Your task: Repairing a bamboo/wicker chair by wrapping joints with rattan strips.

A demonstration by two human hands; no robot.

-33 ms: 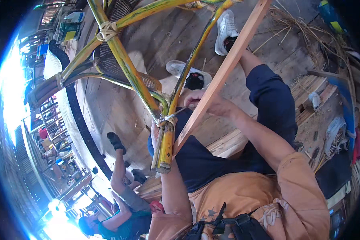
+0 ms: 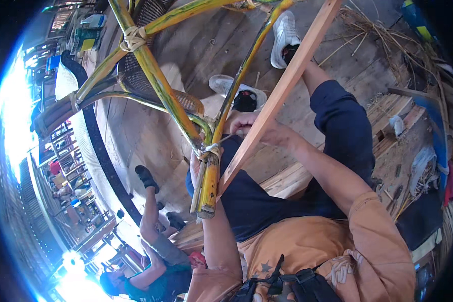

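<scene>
The floor consists of wooden planks and serves as the support surface. A white shoe, a second white shoe and a loose pile of dry strips rest on it. At the right, rough boards carry a crumpled white item.

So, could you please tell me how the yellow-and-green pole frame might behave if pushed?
The pole frame probably feels stiff, since its poles meet at angles. It would likely shift as one piece, because pale bindings wrap its joints. Its glossy surface may feel somewhat slippery.
</scene>
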